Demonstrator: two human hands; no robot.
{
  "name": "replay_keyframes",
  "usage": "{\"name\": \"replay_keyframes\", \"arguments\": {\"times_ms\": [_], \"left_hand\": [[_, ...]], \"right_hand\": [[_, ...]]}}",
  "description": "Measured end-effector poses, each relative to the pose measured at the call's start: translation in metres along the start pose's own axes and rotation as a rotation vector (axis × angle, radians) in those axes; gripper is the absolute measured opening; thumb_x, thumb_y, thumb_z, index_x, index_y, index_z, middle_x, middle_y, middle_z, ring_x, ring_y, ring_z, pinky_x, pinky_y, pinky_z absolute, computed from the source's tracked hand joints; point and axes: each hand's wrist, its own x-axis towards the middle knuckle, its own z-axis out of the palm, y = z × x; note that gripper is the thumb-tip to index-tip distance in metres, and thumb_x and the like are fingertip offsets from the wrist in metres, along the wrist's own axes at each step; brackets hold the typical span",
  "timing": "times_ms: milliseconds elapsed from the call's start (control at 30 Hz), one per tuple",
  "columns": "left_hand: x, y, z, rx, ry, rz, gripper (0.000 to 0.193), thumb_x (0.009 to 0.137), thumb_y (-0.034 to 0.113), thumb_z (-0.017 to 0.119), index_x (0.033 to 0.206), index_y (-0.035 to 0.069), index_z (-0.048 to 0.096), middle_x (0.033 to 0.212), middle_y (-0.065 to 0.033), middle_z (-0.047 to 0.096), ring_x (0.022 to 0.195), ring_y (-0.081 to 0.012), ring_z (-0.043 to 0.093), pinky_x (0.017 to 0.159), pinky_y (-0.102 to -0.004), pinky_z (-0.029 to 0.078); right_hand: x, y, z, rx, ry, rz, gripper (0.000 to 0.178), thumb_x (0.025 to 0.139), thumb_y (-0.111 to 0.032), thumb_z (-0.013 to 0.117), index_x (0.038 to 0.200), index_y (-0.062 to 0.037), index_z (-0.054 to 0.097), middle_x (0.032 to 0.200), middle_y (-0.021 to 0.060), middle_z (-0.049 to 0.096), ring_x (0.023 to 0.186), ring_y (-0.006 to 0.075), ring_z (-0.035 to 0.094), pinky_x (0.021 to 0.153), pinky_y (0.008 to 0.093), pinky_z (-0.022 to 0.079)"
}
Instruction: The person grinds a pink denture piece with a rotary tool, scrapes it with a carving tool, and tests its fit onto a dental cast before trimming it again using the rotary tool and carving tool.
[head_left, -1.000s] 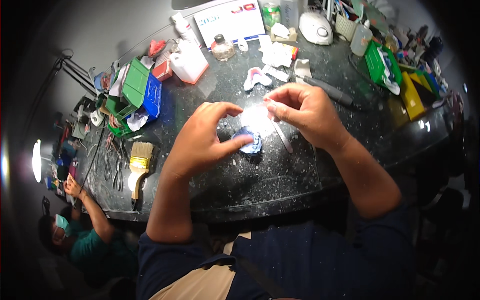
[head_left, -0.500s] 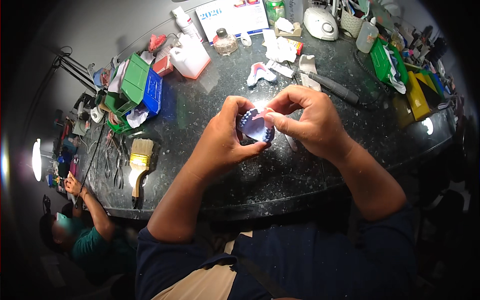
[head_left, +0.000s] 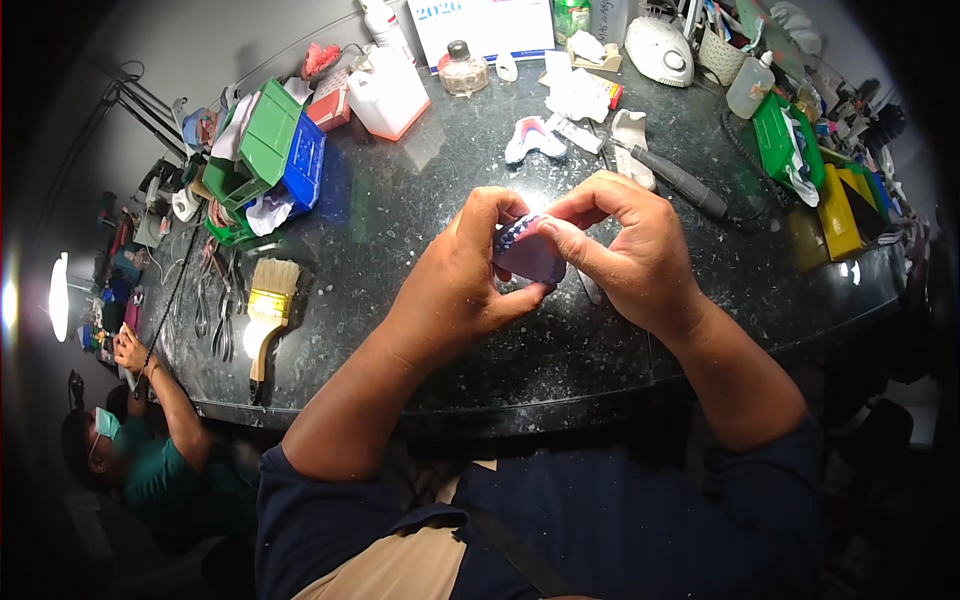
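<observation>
While the left hand [head_left: 450, 262] curls around a bluish dental cast [head_left: 532, 262] above the table [head_left: 560, 375], the right hand [head_left: 635, 240] brings thumb and fingertips narrowly together at its upper rim; whether something small sits between them is hard to tell. Beyond lie a white horseshoe-shaped piece [head_left: 535, 140] and a dark handpiece [head_left: 685, 187]; a wide brush [head_left: 270, 300] rests left.
</observation>
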Motion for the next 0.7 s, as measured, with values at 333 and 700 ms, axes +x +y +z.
{"name": "replay_keyframes", "arguments": {"times_ms": [333,700], "left_hand": [[-0.001,0.003,0.000,0.015,0.044,-0.011,0.075,0.079,0.015,0.099,0.136,0.009,0.051,0.116,-0.0121,0.070,0.104,-0.0202,0.074,0.087,-0.0361,0.062],[-0.001,0.000,0.001,-0.026,0.061,-0.016,0.074,0.081,0.012,0.098,0.139,0.009,0.052,0.116,-0.0088,0.069,0.100,-0.0149,0.071,0.083,-0.0313,0.061]], "right_hand": [[-0.004,0.003,0.012,0.062,0.063,-0.023,0.014,0.101,-0.014,0.081,0.103,-0.0010,0.077,0.096,0.0105,0.071,0.086,0.0183,0.069,0.080,0.0342,0.055],[0.003,0.012,0.002,0.121,-0.034,-0.018,0.018,0.103,-0.017,0.080,0.106,0.0001,0.074,0.098,0.0106,0.074,0.088,0.0182,0.071,0.083,0.0333,0.057]]}}
